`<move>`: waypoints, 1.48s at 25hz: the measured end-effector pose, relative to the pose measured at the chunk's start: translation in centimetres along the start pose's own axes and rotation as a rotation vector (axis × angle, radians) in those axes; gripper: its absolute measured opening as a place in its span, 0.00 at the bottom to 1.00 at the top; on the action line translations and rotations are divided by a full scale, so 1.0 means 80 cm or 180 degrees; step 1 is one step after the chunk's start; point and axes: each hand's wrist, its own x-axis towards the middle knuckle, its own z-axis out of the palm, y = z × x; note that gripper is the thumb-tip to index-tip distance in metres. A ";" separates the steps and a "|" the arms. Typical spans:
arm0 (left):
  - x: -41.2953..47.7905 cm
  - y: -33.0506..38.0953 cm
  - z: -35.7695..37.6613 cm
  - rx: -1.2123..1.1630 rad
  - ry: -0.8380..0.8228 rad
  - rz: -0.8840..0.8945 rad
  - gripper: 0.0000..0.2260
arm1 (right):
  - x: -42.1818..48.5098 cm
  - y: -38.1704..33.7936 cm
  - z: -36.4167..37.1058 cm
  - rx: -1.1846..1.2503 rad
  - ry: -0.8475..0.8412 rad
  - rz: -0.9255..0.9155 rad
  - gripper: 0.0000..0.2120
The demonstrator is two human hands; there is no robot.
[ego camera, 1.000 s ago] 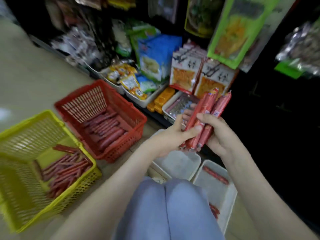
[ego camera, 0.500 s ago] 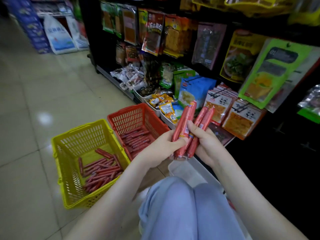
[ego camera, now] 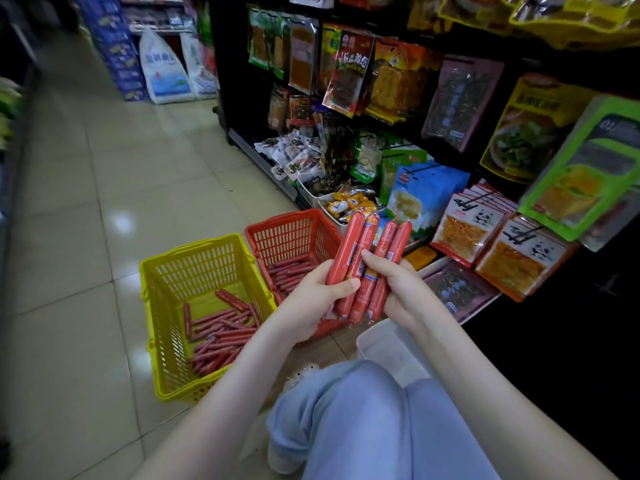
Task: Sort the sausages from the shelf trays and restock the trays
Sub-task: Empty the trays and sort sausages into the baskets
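Left basket (ego camera: 194,252) and right basket (ego camera: 287,221) side by side on floor (ego camera: 104,202), centre-left; loose sausages (ego camera: 221,334) in both. Sausage bundle (ego camera: 367,258) centre, gripped by left hand (ego camera: 311,301) and right hand (ego camera: 407,289). Tray (ego camera: 388,348) below hands. Shelf (ego camera: 450,133) upper right.

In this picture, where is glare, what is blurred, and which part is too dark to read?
Head view: bright glare spots on the floor tiles; the far left edge is smeared; the lower right corner is nearly black; straight lines bend from the wide lens; the held sausages are sharp.
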 end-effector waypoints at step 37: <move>0.078 -0.065 -0.103 -0.0674 0.0559 -0.0426 0.23 | 0.129 0.115 0.003 0.0312 -0.0001 0.0401 0.15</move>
